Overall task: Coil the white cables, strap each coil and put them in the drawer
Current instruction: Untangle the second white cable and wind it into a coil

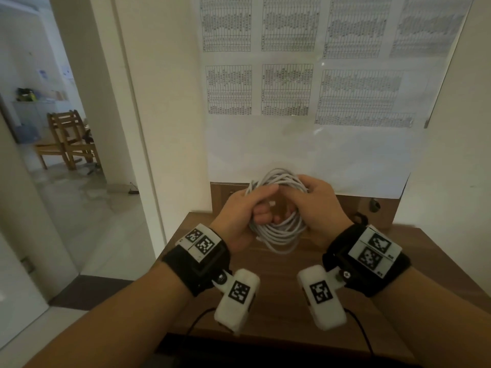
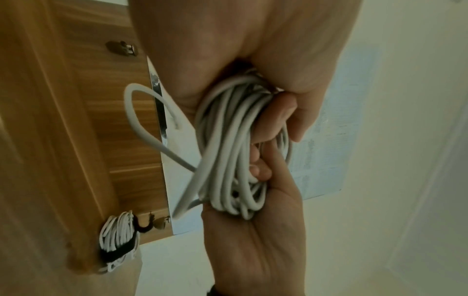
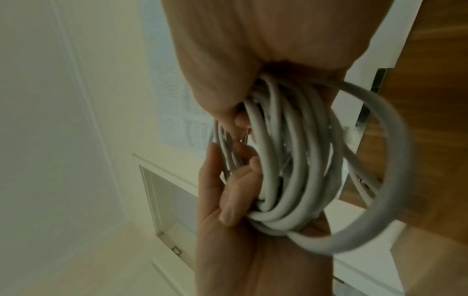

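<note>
I hold a coil of white cable (image 1: 283,236) in both hands above the wooden table (image 1: 279,264). My left hand (image 1: 255,205) grips the coil's left side, fingers curled through the loops. My right hand (image 1: 312,193) grips the right side from above. In the left wrist view the left hand (image 2: 276,116) is closed round the bundle (image 2: 228,144), and one loose loop (image 2: 131,112) sticks out sideways. The right wrist view shows the right hand (image 3: 235,112) curled on the loops (image 3: 283,160), with one wide turn (image 3: 395,160) hanging free. A second white coil (image 2: 117,233), bound with a black strap, lies on the table.
The table stands against a wall hung with printed sheets (image 1: 287,88) under clear film. A metal clip (image 1: 374,204) and a black loop (image 1: 358,217) sit near my right wrist. To the left a doorway opens on a room with a wooden chair (image 1: 66,139).
</note>
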Motion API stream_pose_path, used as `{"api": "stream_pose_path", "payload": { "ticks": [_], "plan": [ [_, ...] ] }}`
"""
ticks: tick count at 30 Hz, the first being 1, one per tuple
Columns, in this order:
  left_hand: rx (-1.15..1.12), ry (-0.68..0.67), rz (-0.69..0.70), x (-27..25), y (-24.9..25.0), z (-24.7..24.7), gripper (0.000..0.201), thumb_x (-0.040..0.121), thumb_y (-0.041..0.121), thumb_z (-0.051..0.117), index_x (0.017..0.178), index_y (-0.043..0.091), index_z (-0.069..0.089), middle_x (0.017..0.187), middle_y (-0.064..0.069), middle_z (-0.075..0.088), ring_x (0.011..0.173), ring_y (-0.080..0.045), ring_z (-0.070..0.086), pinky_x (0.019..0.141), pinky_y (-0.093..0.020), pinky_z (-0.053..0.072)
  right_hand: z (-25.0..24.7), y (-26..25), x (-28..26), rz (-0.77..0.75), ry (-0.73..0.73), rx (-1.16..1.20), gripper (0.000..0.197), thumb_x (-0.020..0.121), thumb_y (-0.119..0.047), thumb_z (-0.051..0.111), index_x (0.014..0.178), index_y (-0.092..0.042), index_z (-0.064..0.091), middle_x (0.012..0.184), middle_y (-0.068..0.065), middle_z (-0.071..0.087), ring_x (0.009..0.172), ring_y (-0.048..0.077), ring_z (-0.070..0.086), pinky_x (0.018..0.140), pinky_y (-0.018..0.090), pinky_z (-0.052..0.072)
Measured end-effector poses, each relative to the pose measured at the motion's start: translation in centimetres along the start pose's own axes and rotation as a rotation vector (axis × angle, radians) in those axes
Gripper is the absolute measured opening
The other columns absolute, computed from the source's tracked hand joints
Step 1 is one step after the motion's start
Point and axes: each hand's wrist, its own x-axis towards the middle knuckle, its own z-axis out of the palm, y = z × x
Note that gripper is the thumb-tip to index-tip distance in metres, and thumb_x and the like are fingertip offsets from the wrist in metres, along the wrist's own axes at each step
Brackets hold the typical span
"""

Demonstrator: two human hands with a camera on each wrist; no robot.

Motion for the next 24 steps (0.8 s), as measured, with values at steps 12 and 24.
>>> {"api": "stream_pose_path", "payload": {
  "ticks": [12, 24],
  "plan": [
    [-0.334, 0.063, -0.019, 0.4, 3.9, 0.7, 0.041, 0.088, 0.039, 0.062, 0.059, 0.021, 0.040, 0.040, 0.010, 0.021, 0.030, -0.006, 0.021, 0.053, -0.022, 0.045, -2.3, 0.2, -0.1, 0.116, -0.276, 0.007, 0.076, 0.087, -0.067, 0.051, 0.126, -0.004, 0.062, 0.109, 0.021, 0.068, 0.098, 0.036, 0.063, 0.092, 0.046, 0.049],
    [-0.362, 0.223, 0.244, 1.2, 4.6, -0.4, 0.035, 0.102, 0.035, 0.051, 0.070, 0.020, 0.048, 0.053, 0.008, 0.025, 0.042, -0.005, 0.031, 0.048, -0.016, 0.035, -3.0, 2.2, -1.0, 0.108, -0.172, 0.056, 0.034, 0.083, 0.007, 0.068, 0.111, -0.007, 0.055, 0.093, 0.014, 0.069, 0.085, 0.036, 0.071, 0.073, 0.040, 0.061]
  ]
}}
